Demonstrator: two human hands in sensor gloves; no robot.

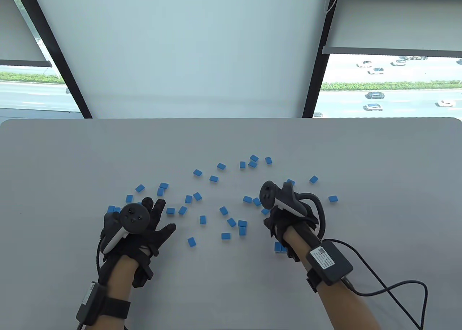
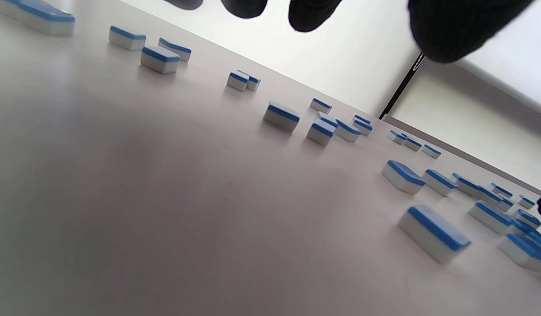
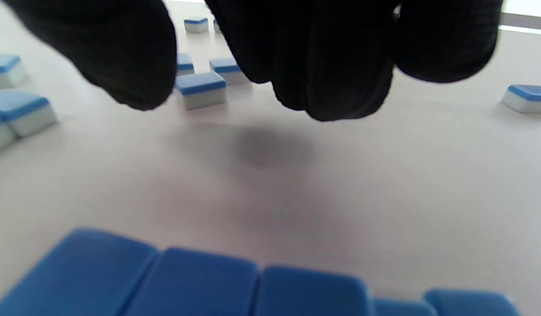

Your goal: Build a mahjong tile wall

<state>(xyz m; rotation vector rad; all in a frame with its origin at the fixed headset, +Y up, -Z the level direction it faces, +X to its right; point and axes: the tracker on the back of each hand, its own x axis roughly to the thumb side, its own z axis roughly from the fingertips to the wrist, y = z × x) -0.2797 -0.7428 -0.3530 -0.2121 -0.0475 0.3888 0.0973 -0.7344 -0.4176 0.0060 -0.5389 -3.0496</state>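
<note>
Many blue-backed mahjong tiles point(image 1: 223, 211) lie scattered face down on the grey table point(image 1: 379, 153). A short row of tiles point(image 1: 279, 247) lies side by side under my right wrist; it fills the bottom of the right wrist view point(image 3: 209, 281). My right hand point(image 1: 275, 218) hovers just beyond that row, its fingers point(image 3: 332, 66) curled downward and holding nothing. My left hand point(image 1: 158, 218) is over the table at the left with fingers spread, holding nothing. Its fingertips point(image 2: 312, 13) hang above loose tiles point(image 2: 281, 116).
A cluster of loose tiles point(image 1: 252, 161) lies further back at the middle. Single tiles point(image 1: 332, 199) lie out to the right. The right hand's cable point(image 1: 397, 286) trails over the table's front right. Windows stand beyond the far edge.
</note>
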